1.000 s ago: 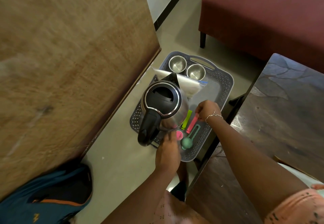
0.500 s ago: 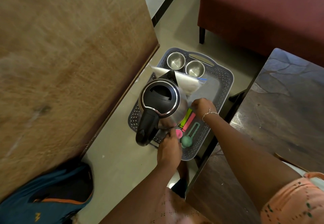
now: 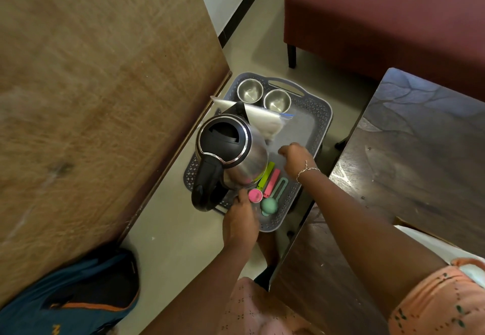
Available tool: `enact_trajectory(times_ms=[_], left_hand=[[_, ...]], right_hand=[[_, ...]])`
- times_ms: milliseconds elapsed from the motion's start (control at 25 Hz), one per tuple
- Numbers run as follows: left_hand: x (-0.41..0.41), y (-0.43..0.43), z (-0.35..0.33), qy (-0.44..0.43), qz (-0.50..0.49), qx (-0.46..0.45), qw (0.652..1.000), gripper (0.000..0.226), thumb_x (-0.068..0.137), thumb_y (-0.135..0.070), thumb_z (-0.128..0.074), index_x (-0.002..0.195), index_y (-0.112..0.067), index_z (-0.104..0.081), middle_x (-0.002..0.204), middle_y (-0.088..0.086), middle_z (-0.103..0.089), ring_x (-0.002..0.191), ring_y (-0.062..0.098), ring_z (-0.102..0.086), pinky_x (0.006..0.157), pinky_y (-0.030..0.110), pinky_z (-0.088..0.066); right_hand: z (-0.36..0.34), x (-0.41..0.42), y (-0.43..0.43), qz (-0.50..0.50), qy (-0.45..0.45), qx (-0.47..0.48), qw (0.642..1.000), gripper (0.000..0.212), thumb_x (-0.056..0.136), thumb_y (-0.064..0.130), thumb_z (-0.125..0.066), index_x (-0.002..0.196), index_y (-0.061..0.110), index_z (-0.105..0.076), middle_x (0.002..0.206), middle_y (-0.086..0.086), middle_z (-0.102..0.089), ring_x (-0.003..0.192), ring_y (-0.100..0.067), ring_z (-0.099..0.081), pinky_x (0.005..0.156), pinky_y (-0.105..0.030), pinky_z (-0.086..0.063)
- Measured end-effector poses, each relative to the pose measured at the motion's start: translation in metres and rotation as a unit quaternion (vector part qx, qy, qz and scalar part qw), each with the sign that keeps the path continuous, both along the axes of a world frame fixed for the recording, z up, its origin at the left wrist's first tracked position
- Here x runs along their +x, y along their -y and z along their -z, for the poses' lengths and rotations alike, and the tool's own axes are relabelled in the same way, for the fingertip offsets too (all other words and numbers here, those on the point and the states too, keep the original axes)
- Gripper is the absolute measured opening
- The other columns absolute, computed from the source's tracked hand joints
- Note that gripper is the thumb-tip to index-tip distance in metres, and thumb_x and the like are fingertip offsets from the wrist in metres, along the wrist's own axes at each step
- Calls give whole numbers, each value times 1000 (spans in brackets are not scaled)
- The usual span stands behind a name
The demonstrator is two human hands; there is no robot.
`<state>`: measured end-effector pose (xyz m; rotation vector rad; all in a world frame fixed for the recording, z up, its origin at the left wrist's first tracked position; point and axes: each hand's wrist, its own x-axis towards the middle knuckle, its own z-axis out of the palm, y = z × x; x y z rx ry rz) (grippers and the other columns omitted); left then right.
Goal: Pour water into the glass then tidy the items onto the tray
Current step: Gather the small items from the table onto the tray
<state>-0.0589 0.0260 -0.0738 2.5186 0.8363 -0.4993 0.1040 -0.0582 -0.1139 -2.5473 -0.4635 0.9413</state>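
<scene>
You see one view only, from the head camera, looking steeply down. The tray (image 3: 319, 114) sits mid-frame on the floor, fairly near.

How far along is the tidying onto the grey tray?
Done: two steel cups, a clear plastic bag, coloured measuring spoons and the steel electric kettle sit in the grey plastic tray. In hand: left hand at the kettle's base, right hand above the spoons. Left: nothing visible.

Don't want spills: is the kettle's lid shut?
Shut. The black lid sits flush inside the kettle's steel rim, and the kettle stands upright on the tray.
</scene>
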Motion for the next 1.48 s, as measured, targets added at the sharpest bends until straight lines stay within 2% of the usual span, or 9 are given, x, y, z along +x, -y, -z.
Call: enact_trajectory(times_ms=[240,320,400,480,680,840,1040,1240,1480], left_hand=[[-2,37,-28,97,48,77,991,31,83,-15,-61,113,-8,-57,103,11,-67,89,30,-66,63,36,-53],[4,59,-33,132,123,136,974,40,77,-16,-69,113,-6,-58,106,15,-65,100,33,-63,75,37,-55],[11,88,-37,113,195,147,963,56,87,-26,-57,136,-8,-38,141,19,-43,136,36,-33,111,45,-34],[14,121,-40,113,222,119,961,68,90,-31,-51,146,-10,-17,154,17,-16,144,35,-6,118,48,-8],[17,216,-60,160,299,125,932,76,83,-40,-62,143,-8,-28,151,18,-25,140,33,-24,113,49,-21],[23,290,-64,144,349,89,922,73,95,-45,-35,146,-12,6,156,13,11,144,28,9,113,41,12],[26,384,-80,184,402,93,892,71,94,-47,-38,147,-10,-9,156,14,-6,144,28,-5,117,44,-8],[39,453,-73,165,489,13,856,72,95,-44,-37,147,-12,1,157,10,10,144,24,13,116,36,11],[57,530,-51,141,513,-88,842,29,91,-21,-51,118,-9,-52,132,8,-48,142,23,-22,111,31,-23]], right_hand=[[-41,-23,52,-42,202,28,978,47,68,-10,-57,114,-2,-56,117,-25,-55,110,-43,-50,88,-43,-47],[-51,-36,81,-59,267,27,961,50,68,-5,-65,117,-4,-56,120,-32,-56,114,-50,-51,95,-51,-44],[-61,-46,112,-64,274,11,960,54,81,8,-61,132,0,-43,137,-30,-42,128,-48,-36,107,-55,-29],[-70,-58,147,-61,264,-6,962,58,89,21,-53,140,5,-30,148,-26,-27,138,-44,-20,114,-52,-15],[-93,-83,250,-9,277,-60,959,65,91,35,-48,144,10,-19,153,-22,-13,142,-39,-8,115,-47,-2],[-107,-98,334,72,273,-78,956,64,92,34,-46,144,10,-17,154,-21,-10,142,-38,-4,116,-45,0],[-115,-119,434,159,257,-108,947,65,94,37,-41,146,12,-10,155,-19,-2,144,-34,2,116,-40,6],[-115,-132,515,248,265,-68,929,53,90,19,-51,138,2,-34,147,-25,-29,138,-40,-23,114,-47,-17],[-84,-182,648,369,178,-157,899,22,66,-11,-60,88,-9,-62,95,-30,-62,96,-46,-58,95,-47,-44]])
